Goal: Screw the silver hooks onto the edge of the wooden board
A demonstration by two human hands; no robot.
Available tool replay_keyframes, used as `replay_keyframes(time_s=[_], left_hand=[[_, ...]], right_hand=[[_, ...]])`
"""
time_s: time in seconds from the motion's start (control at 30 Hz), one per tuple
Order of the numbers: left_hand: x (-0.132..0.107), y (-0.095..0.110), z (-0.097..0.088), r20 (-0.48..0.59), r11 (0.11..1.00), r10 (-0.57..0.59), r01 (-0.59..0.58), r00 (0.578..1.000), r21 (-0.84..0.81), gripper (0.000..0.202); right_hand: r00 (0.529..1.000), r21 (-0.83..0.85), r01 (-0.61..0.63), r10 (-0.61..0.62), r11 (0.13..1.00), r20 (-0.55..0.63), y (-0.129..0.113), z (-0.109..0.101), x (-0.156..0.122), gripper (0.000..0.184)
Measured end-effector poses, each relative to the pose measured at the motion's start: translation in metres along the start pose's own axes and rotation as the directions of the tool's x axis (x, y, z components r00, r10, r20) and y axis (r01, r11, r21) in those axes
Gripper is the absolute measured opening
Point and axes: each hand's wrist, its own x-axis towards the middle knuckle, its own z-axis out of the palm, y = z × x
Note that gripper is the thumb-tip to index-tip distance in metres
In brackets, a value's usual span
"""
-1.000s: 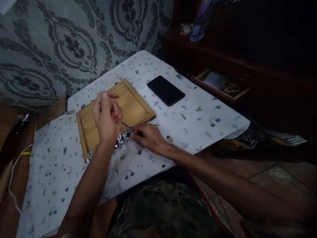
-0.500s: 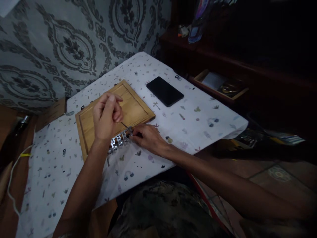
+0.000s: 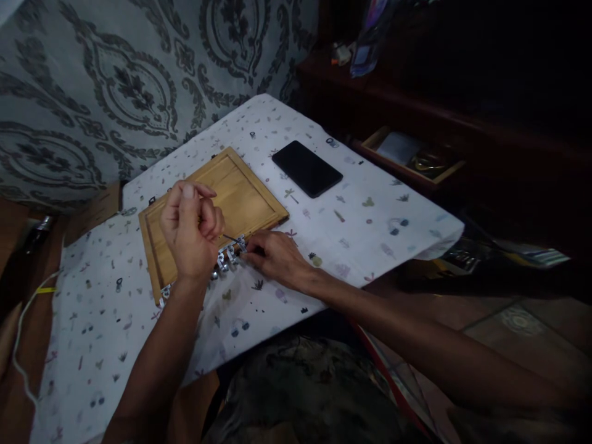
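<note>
The curled left hand [image 3: 190,231] grips a thin dark rod [image 3: 230,238]; the right hand [image 3: 277,256] pinches a shiny metal fitting [image 3: 242,242] at the near edge of a rectangular, grained yellow-brown wooden board [image 3: 247,188] on the white-clothed desk [image 3: 393,213].

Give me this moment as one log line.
Left hand: holds thin tool; right hand: at metal fittings; wooden board: flat on cloth; phone: on cloth, apart from board

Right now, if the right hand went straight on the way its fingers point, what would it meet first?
Most likely the nearest shiny metal piece along the wooden board's near edge. The right hand's fingertips seem right beside it; contact is unclear.
</note>
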Motion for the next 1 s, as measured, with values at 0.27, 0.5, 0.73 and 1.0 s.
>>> replay_keyframes(time_s=[0.27,0.5,0.73,1.0], left_hand=[[0.002,-0.008,-0.003,0.023,0.998,0.037,-0.035,0.999,-0.055,0.034],[-0.001,-0.005,-0.003,0.142,0.999,-0.040,0.044,0.989,-0.024,0.023],[0.009,-0.002,-0.009,0.272,0.984,-0.160,0.175,0.949,-0.034,0.017],[0.012,-0.004,-0.014,0.164,0.984,-0.064,0.035,0.984,0.173,0.026]], right_hand=[[0.999,-0.004,-0.029,0.029,1.000,0.018,-0.002,-0.001,0.000,0.009],[1.000,0.010,0.001,-0.001,1.000,0.003,0.000,0.001,0.000,0.010],[0.999,-0.016,-0.032,0.032,0.999,0.010,-0.002,-0.002,0.000,0.009],[1.000,-0.014,-0.026,0.026,1.000,0.012,-0.001,-0.001,0.000,0.009]])
